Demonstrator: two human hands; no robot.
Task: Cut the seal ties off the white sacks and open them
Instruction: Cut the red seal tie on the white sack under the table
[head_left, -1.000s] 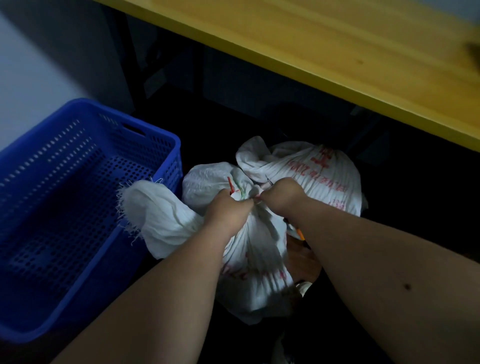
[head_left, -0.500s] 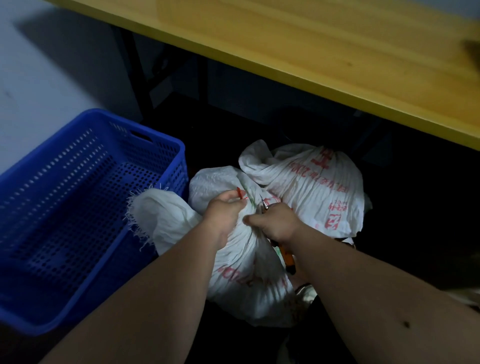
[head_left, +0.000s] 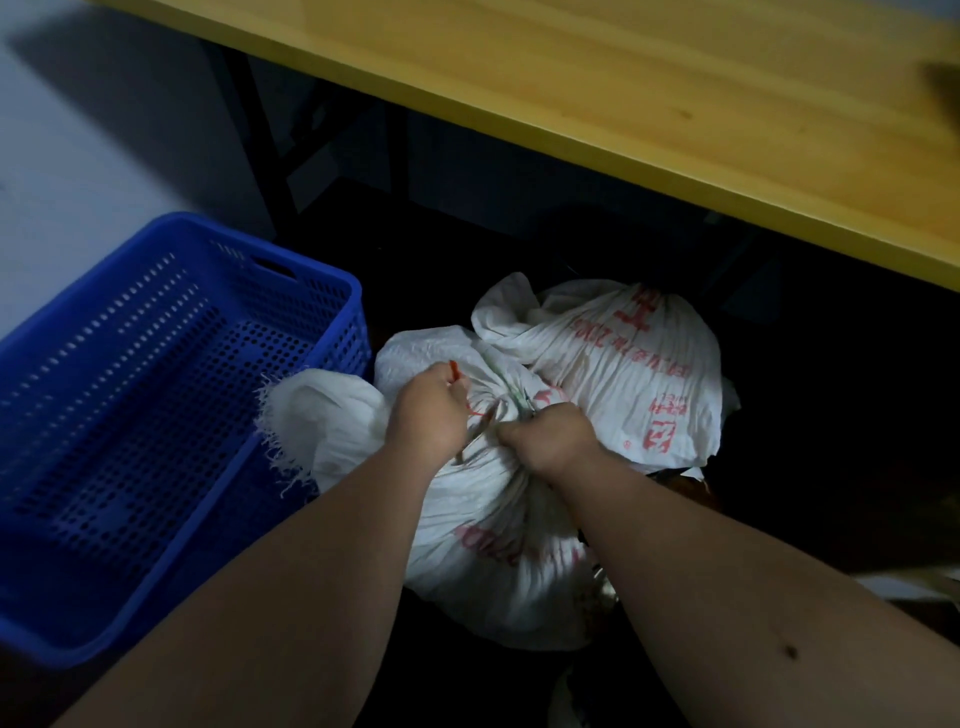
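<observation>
Two white woven sacks with red print lie on the dark floor under the table. On the near sack (head_left: 493, 519) the neck is gathered and bound by a thin red tie (head_left: 475, 410). My left hand (head_left: 428, 410) pinches the red tie at the bunched neck. My right hand (head_left: 550, 439) grips a small cutting tool (head_left: 493, 421) whose metal tip points at the tie; its handle is hidden in the fist. The sack's frayed open end (head_left: 317, 426) flops to the left. The far sack (head_left: 623, 364) lies behind, still bunched shut.
A blue perforated plastic crate (head_left: 156, 415) stands on the floor to the left, touching the sack's frayed end. A yellow wooden tabletop (head_left: 623, 104) overhangs at the top, with dark table legs (head_left: 260, 150) beneath. The floor around the sacks is dark.
My hands have drawn slightly apart at the sack's neck. The left hand lifted the red tie up and left, and the right hand dropped a little with the tool tip at the tie.
</observation>
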